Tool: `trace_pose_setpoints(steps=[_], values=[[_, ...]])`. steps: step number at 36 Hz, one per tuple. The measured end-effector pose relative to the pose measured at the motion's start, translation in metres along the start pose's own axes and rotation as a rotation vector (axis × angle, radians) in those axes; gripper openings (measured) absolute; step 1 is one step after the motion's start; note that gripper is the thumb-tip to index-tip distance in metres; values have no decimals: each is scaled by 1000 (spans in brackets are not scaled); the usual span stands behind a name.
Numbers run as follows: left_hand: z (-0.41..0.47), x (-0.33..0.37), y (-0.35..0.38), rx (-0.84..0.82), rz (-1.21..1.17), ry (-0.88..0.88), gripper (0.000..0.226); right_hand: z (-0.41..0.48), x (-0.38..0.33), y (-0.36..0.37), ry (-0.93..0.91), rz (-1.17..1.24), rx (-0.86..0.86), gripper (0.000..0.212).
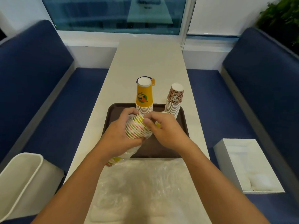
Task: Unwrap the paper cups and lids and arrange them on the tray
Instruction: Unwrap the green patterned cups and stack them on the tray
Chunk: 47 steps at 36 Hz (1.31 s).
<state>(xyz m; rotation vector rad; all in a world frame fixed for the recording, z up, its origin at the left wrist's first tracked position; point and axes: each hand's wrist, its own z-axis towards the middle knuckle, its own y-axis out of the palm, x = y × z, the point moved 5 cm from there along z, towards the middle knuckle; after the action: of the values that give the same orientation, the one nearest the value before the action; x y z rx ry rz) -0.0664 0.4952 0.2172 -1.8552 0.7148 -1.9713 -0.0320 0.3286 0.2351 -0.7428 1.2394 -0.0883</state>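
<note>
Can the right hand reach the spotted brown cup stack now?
Probably yes: the spotted brown cup stack stands just beyond the right hand, no clear obstacle between. But that hand pinches the striped cups and must let go first.

The striped cup stack (137, 128) lies tilted on its side above the brown tray (161, 149), held between my left grip (119, 131) and right grip (163, 128) — clear wrap (128, 153) trails off its near end. Along the tray's far edge stand two stacks, rims down — the yellow stack (144, 96) and, to its right, the leopard-print stack (175, 97).
</note>
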Motion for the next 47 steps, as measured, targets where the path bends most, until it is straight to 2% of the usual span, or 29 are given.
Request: trace_pose_setpoints(steps=[6, 8, 10, 12, 14, 15, 17, 20, 22, 26, 29, 32, 37, 44, 47], values=[[-3, -2, -5, 12, 12, 2, 85, -3, 6, -19, 76, 28, 301, 16], [-5, -2, -7, 12, 14, 3, 86, -3, 5, -21, 71, -9, 276, 17], [-4, -2, -7, 7, 9, 13, 84, -3, -1, -19, 17, -51, 177, 28], [-4, 0, -6, 8, 4, 19, 81, -3, -7, -14, -94, -188, 52, 53], [-3, 2, -6, 8, -5, 28, 79, -1, -7, -8, -194, -445, -65, 80], [-3, 2, -5, 7, -2, 33, 79, 2, -6, -7, -230, -573, -95, 87], [-3, 2, -4, 0, 3, 39, 80, 8, -3, -10, -276, -713, -69, 88], [-2, 0, -4, 8, -16, 34, 84, 13, 9, -25, -327, -753, 148, 73], [-1, -4, -4, 13, -31, -3, 91, 9, 23, -33, -268, -681, 306, 68], [4, -19, -1, 28, -36, -122, 106, -1, 70, -26, 154, -171, 518, 71], [8, -30, 3, 38, -26, -161, 98, -6, 112, 0, 402, 14, 532, 76], [11, -35, 8, 29, -3, -189, 90, -6, 143, 22, 540, 93, 504, 80], [16, -36, 14, -10, 2, -209, 87, 1, 164, 35, 639, -5, 431, 73], [20, -35, 18, -28, 12, -226, 87, 4, 169, 36, 687, -81, 365, 77], [19, -33, 17, -25, 23, -224, 83, 1, 155, 28, 605, -132, 483, 81]])
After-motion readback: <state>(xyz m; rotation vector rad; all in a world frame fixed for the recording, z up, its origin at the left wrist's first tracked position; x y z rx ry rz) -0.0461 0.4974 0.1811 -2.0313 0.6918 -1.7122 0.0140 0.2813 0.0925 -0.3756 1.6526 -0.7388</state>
